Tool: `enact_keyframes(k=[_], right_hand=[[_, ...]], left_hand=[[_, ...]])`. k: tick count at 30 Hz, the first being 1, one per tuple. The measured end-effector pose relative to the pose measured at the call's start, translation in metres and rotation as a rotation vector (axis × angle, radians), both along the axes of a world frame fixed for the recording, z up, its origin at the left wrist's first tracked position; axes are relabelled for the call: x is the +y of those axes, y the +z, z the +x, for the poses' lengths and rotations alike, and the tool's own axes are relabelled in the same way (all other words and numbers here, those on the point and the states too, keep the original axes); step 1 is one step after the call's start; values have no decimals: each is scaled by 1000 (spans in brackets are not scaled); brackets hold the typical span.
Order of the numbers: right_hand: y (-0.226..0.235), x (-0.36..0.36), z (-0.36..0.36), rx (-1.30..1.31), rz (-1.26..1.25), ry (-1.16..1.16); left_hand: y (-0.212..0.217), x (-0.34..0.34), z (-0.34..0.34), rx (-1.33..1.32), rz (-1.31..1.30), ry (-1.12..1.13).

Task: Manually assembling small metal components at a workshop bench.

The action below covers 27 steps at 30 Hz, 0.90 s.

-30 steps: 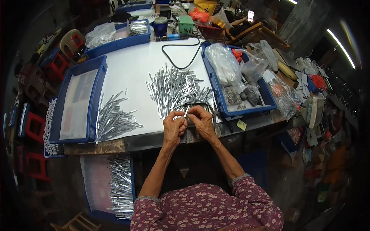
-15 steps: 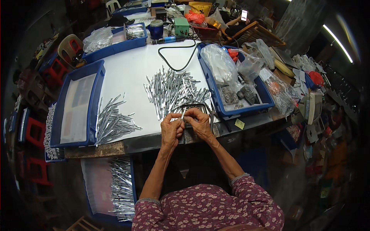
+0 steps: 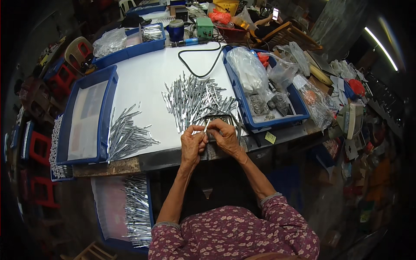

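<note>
Near the table's front edge, my left hand (image 3: pixel 192 144) and my right hand (image 3: pixel 223 136) meet fingertip to fingertip. Between them is a slim silvery metal piece (image 3: pixel 206 125), pinched by both; its lower part is hidden by the fingers. Just beyond the hands sits a small dark-rimmed tray (image 3: pixel 219 116), partly covered by my right hand. A large pile of similar slim metal pieces (image 3: pixel 190 97) spreads over the white table sheet (image 3: pixel 147 73) ahead. Farther left lies a second, smaller pile of metal pieces (image 3: pixel 130 132).
A blue tray (image 3: pixel 113 86) lined with white stands at the left. On the right, a blue bin (image 3: pixel 260 126) holds plastic bags and small parts. A black cable (image 3: pixel 186 65) loops across the sheet. Below the table edge, another blue tray (image 3: pixel 150 203) holds many metal pieces.
Both hands stay together around the metal piece with hardly any movement. The whole view has shifted very slightly.
</note>
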State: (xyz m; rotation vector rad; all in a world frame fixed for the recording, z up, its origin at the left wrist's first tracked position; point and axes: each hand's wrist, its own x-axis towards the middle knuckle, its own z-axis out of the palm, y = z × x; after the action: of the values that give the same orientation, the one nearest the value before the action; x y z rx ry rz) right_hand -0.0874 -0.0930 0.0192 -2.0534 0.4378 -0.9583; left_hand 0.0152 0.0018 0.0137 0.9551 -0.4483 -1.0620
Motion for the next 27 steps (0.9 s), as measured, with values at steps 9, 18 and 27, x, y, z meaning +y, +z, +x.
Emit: enact_keyframes(k=[9,18,27], right_hand=[[-3,-8,1,-172,666,188],[3,-3,10,-216,716,82],[0,11,13,-194,431,-75]], left_hand=[[4,2,7,179,-33,-103],[1,-11,-11,-301,-19,252],[-1,-20,-19,-304,-52,283]])
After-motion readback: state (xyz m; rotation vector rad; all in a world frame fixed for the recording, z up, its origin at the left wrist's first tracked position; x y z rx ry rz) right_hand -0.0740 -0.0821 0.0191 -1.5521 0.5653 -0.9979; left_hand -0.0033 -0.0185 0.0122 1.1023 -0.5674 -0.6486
